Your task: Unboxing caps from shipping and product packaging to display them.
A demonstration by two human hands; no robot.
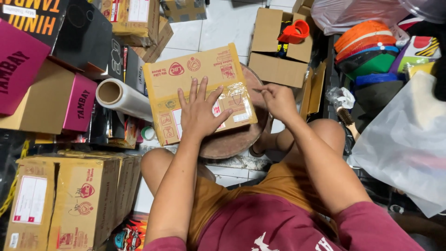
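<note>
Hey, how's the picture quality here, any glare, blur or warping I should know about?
Head view: even indoor light with soft shadows; the cardboard box under the left hand is sharp. Glare shows on the clear tape near the right hand and on the plastic wrap roll. The wide lens bends the stacked boxes at the lower left edge. No marked motion blur.

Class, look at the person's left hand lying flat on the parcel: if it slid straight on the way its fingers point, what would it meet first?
The left hand points up the picture along the cardboard box. It would likely cross the box's far edge first, then bare tiled floor; depth is unclear.
</note>
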